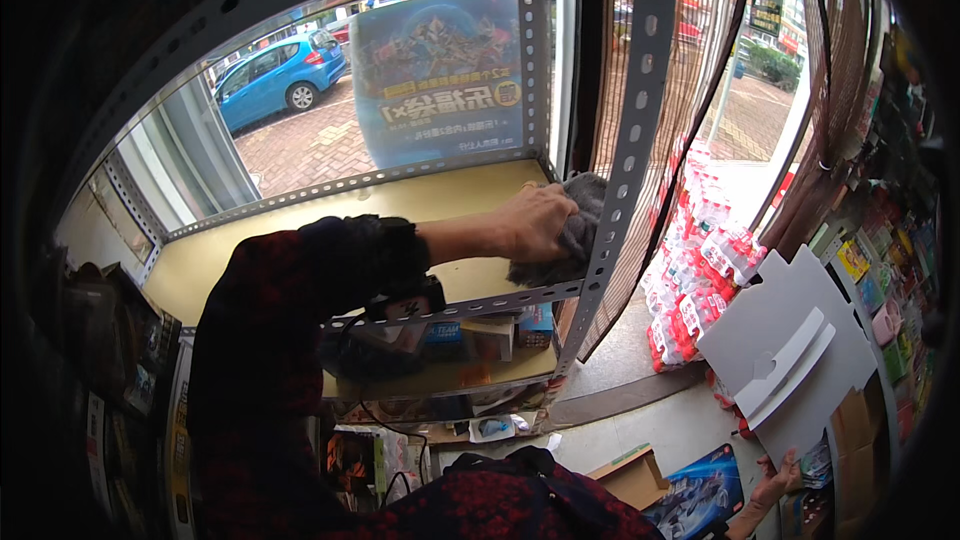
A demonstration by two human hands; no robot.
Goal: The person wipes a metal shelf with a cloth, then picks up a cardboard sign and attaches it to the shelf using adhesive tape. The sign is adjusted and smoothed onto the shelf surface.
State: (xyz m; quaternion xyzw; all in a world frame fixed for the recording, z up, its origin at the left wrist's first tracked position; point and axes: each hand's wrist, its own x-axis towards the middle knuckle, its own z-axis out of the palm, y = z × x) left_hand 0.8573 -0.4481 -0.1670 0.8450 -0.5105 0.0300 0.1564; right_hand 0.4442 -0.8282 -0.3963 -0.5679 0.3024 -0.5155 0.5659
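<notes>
Left arm: stretched from the left across the shelf, elbow bent, dark sleeve ending above the wrist.
Left hand: palm down, fingers closed on a grey cloth.
Grey cloth: bunched on the shelf's right end, beside the perforated metal upright.
Right hand: low at right, fingers at a white board's lower edge; cannot tell whether they grip.
Shelf surface: pale yellow, metal-edged.
Window side: translucent poster, blue car outside.
Floor: red-and-white bottle packs near the doorway.
</notes>
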